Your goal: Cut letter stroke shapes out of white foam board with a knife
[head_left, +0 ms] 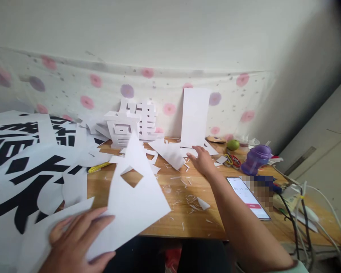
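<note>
Two hands sit well apart at a wooden tabletop: the left hand grips a white sheet between thumb and fingers by its near end. Pierced by a four-sided cutout, the sheet rises forward from that hand, to the left of the outstretched right hand and clear of it. The right hand's fingers reach a thin dark object before an upright white panel; whether they grip it cannot be told.
</note>
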`<state>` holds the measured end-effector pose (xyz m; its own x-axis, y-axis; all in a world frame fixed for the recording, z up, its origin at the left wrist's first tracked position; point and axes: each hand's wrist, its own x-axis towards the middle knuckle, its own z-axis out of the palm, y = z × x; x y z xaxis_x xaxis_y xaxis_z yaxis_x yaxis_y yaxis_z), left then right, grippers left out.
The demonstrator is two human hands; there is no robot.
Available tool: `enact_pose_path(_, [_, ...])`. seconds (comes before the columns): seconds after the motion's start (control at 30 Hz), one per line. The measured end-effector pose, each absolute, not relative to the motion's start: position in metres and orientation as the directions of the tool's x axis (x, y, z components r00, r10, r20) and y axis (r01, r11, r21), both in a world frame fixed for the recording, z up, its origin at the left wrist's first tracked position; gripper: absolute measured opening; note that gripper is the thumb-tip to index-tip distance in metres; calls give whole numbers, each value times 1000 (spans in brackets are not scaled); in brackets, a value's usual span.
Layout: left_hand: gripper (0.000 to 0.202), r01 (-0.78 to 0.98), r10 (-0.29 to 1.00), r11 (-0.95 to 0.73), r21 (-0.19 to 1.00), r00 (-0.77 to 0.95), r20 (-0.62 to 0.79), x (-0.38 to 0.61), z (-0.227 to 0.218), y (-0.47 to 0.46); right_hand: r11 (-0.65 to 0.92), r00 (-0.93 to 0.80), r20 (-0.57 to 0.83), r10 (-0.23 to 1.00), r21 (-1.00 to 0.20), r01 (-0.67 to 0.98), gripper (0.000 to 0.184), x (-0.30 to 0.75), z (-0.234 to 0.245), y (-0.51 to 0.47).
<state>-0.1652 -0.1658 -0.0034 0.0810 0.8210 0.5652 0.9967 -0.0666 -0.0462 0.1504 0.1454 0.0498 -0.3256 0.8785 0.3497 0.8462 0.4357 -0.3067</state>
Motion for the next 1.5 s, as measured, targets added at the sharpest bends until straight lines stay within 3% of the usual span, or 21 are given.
enact_pose_path(0.1, [53, 979, 817, -202, 2, 167, 552, -122, -3, -147, 339, -276, 244, 930, -274, 900, 36, 175, 38, 145])
enact_pose_path(0.23, [57, 943, 848, -308, 128, 210, 487, -87, -11, -122, 222, -199, 114, 973, -253, 942, 34, 208, 10, 133])
enact_pose_path(0.43, [51, 892, 917, -366, 264, 297, 268, -61, -11, -86, 163, -132, 98, 986, -456, 875, 34, 215, 2, 140])
enact_pose_path(0.57, [50, 890, 938, -341, 303, 303, 168, -55, -9, -71, 181, -74, 181, 981, -700, 691, 43, 228, 11, 117])
enact_pose_path(0.7, [50, 900, 944, -325, 289, 290, 160, -55, -13, -66, 214, -78, 199, 977, -914, 346, 52, 246, 7, 67])
enact_pose_path(0.83, [46, 900, 929, -362, 244, 326, 177, -53, -16, -65, 228, 4, 229, 973, -970, 78, 43, 249, -4, 45])
enact_pose_path(0.93, [41, 905, 925, -363, 220, 322, 202, -50, -19, -64, 278, 93, 277, 956, -961, 3, 38, 237, -12, 62])
enact_pose_path(1.1, [39, 908, 899, -387, 162, 333, 285, -49, -26, -63, 339, 147, 351, 925, -936, 100, 37, 230, -17, 92])
enact_pose_path(1.33, [33, 895, 859, -437, 90, 385, 337, -52, -31, -60, 275, 272, 493, 826, -775, 569, 21, 297, -63, -38])
enact_pose_path(1.5, [33, 892, 858, -446, 78, 401, 321, -51, -31, -58, 256, 64, 455, 888, -607, 753, 10, 290, -135, -135])
